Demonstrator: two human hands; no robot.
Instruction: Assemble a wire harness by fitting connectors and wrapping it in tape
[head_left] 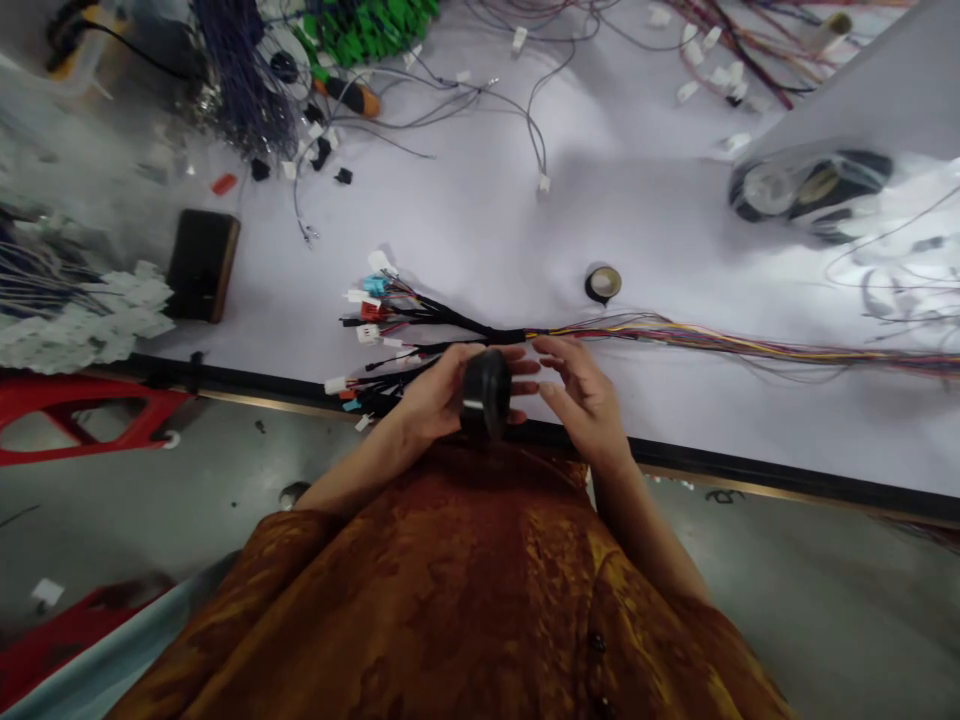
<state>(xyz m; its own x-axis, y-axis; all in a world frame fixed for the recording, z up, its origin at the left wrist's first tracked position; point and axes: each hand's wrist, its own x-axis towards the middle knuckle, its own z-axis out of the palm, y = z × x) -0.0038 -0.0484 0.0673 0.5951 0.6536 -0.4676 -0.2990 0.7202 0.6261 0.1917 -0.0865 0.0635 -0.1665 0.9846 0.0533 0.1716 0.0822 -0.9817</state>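
Note:
At the table's front edge, my left hand [441,390] has hold of a roll of black tape [486,395], its fingers reaching out behind the roll. My right hand [583,395] is just to the right with fingers apart and nothing in it. Past both hands lies a wire harness [705,336], its loose coloured wires running off to the right. The harness's black-taped branches [457,318] fan out leftwards and end in white, blue and red connectors [371,310]. A smaller tape roll [603,284] rests beyond the wires.
A dark phone-like object [201,265] lies at the left, beside a heap of white connectors [90,315]. Farther back are an orange-handled tool [351,97], green parts [371,28] and loose grey wires [450,110]. More tape rolls [810,190] sit in plastic at the right.

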